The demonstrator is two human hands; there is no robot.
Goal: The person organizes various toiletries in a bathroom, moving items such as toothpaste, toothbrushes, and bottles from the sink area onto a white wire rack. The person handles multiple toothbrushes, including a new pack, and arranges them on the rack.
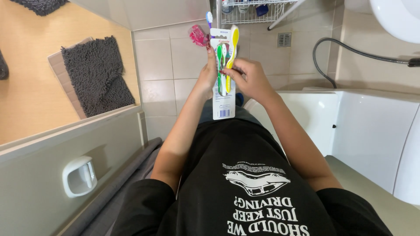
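Head view looks straight down a black printed shirt to two bare arms raised over a tiled bathroom floor [175, 57]. Both hands are close together, clamped on one toothbrush pack [223, 102], a tall white card that stands upright in the frame, near the middle. The left hand [207, 76] grips the pack's left edge, fingers curled behind it, and also pinches a crumpled pink wrapper [198, 36] and a blue-headed toothbrush [209, 18] that stick out beyond the card's far left corner. The right hand [247, 76] closes on the pack's right edge, fingertips touching the brushes on its face: a green toothbrush [219, 65] lying along the card and a yellow toothbrush [232, 46] whose head pokes past the card's far end.

Far beyond the hands, a white wire rack [251, 15] stands on the tiles, with a square floor drain [284, 39] just to its right. A grey hose [350, 49] curves along the right, above a white toilet [372, 131]. To the left, a shaggy grey bath mat [96, 74] lies on a wooden floor, and a white door handle [78, 175] sits nearer on a grey door.
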